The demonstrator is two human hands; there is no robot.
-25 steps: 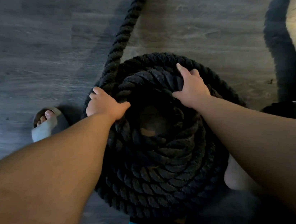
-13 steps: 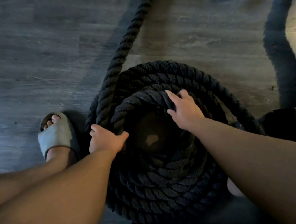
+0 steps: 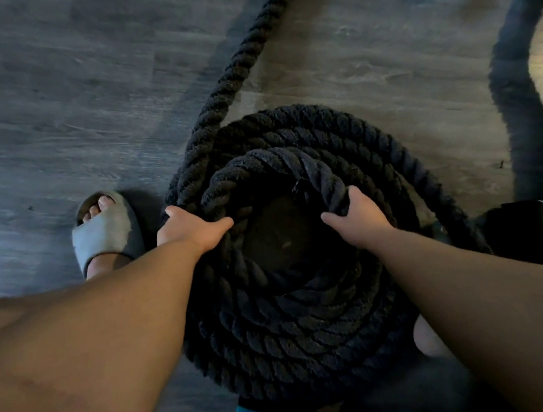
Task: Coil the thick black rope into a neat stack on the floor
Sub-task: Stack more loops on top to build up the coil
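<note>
Rope (image 3: pixel 297 306), thick and black, sits coiled in a round stack on the grey wood floor (image 3: pixel 42 97). Left hand (image 3: pixel 193 228) grips the left rim, right hand (image 3: pixel 358 218) is closed around the top loop on the right. The uncoiled length runs up and away from beside the left hand, so that hand is nearer it.
</note>
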